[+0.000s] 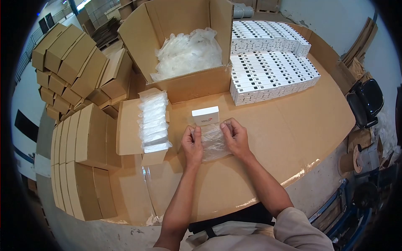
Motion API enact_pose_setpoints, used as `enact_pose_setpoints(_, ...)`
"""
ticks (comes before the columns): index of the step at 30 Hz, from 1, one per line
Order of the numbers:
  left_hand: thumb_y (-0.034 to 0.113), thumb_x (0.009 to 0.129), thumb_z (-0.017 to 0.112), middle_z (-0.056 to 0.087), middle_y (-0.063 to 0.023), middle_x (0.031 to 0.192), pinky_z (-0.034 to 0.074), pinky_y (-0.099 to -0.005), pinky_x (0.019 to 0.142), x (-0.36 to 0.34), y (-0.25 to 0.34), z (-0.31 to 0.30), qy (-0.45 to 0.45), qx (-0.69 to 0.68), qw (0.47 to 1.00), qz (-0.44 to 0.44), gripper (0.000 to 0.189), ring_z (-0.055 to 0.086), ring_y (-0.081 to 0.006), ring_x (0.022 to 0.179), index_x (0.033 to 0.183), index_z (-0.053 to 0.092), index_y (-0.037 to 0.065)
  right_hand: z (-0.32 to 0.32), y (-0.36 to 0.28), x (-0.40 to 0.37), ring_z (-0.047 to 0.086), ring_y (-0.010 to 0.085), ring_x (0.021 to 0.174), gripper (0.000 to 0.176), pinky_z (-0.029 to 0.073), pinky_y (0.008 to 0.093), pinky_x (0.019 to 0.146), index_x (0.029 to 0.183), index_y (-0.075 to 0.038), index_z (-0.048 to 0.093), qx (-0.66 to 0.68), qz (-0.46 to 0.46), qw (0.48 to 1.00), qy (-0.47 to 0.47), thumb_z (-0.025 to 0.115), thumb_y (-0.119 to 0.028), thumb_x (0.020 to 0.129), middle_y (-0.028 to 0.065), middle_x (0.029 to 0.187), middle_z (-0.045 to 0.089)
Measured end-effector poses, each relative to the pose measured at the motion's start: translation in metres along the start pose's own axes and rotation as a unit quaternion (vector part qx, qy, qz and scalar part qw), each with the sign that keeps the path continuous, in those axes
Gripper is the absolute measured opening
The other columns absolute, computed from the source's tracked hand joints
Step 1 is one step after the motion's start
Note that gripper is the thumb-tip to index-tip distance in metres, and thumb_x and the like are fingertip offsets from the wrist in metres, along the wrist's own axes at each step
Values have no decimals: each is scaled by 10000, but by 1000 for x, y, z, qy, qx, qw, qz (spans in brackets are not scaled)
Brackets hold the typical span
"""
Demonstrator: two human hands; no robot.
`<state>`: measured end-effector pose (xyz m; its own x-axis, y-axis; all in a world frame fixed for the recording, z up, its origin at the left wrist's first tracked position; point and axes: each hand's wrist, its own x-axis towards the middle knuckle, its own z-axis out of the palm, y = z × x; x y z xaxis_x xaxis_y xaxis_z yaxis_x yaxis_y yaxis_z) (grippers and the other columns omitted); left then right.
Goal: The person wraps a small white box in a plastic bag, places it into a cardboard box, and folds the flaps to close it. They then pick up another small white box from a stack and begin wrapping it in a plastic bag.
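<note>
A clear plastic bag is stretched between my two hands, its upper edge just in front of a small white box with a red mark. My left hand pinches the bag's left edge, thumb on top. On the opposite edge, my right hand grips it the same way. Left of my hands lies an open cardboard carton, its row of plastic-wrapped white boxes filling the inside.
Behind stands a large cardboard box heaped with clear plastic bags. Stacked white boxes cover the back right of the cardboard-topped table. Brown cartons are piled at the left. A black chair stands beyond the right edge.
</note>
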<state>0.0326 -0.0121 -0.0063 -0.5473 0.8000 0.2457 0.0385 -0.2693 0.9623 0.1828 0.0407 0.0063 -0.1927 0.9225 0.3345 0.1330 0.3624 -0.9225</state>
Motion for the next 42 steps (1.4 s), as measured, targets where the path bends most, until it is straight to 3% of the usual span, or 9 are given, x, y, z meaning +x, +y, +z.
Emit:
enact_pose_setpoints(2, 249, 1083, 586, 360, 75, 726, 306, -247, 588, 0, 2, 0, 0, -3, 1000, 7, 401, 318, -49, 691, 763, 409, 85, 0, 7, 0, 443, 89, 568, 314, 376, 310, 523, 874, -3, 591, 41, 27, 999, -10, 572, -241, 1077, 13, 586, 468)
enact_pose_setpoints(14, 298, 1110, 518, 371, 66, 713, 304, -241, 584, 1, 8, -3, 48, 24, 998, 12, 416, 333, -48, 678, 768, 409, 88, 2, -6, -3, 458, 99, 548, 298, 387, 322, 516, 919, -5, 584, -7, -1, 1000, 5, 528, -237, 1097, 35, 584, 488)
enact_pose_setpoints(17, 301, 1110, 514, 392, 65, 724, 308, -238, 583, 4, -8, -7, 85, 3, 996, 6, 386, 348, -43, 678, 797, 433, 90, 2, -8, -4, 472, 120, 521, 281, 393, 335, 509, 929, -5, 573, 29, 80, 995, -43, 518, -223, 1098, 54, 579, 506)
enact_pose_setpoints(19, 299, 1110, 513, 414, 64, 737, 314, -235, 585, 3, -6, -4, 88, -43, 995, -11, 359, 364, -41, 683, 825, 457, 88, 6, -2, -4, 486, 142, 503, 269, 399, 345, 506, 935, -5, 566, 13, 46, 999, -15, 517, -213, 1097, 74, 579, 515)
enact_pose_setpoints(25, 280, 1110, 497, 457, 45, 749, 355, -271, 591, -12, 4, 12, 7, 26, 1000, -9, 330, 402, -59, 700, 874, 510, 50, 1, -13, -1, 515, 201, 489, 225, 414, 369, 501, 952, -12, 559, -40, 1, 997, 67, 504, -175, 1096, 126, 596, 512)
enact_pose_setpoints(34, 289, 1113, 484, 389, -8, 678, 341, -318, 564, -13, 3, 12, 43, 121, 992, 10, 376, 366, -104, 648, 852, 475, 18, 1, -7, -2, 532, 256, 494, 173, 425, 382, 507, 962, -13, 563, -53, -13, 996, 75, 518, -129, 1082, 161, 624, 518)
enact_pose_setpoints(37, 282, 1103, 515, 419, 14, 706, 351, -297, 577, -10, -2, 8, 41, 127, 991, 0, 350, 379, -98, 660, 865, 507, 25, 1, -9, -3, 539, 256, 499, 171, 429, 381, 510, 964, -10, 564, -60, -12, 995, 78, 523, -129, 1080, 161, 624, 522)
enact_pose_setpoints(40, 235, 1049, 634, 552, 23, 793, 441, -269, 656, -7, 2, 6, -13, 1, 1000, -21, 239, 499, -96, 720, 943, 594, 25, 0, -11, -2, 544, 256, 501, 182, 433, 377, 513, 958, -6, 565, -56, -15, 996, 65, 523, -133, 1081, 162, 621, 525)
enact_pose_setpoints(42, 189, 992, 712, 636, -3, 913, 489, -269, 749, -6, 9, 8, -30, 3, 999, -15, 203, 582, -111, 817, 1051, 635, 12, -2, -10, -2, 549, 256, 499, 185, 436, 375, 514, 960, -5, 562, -53, -17, 997, 48, 523, -139, 1082, 160, 618, 530)
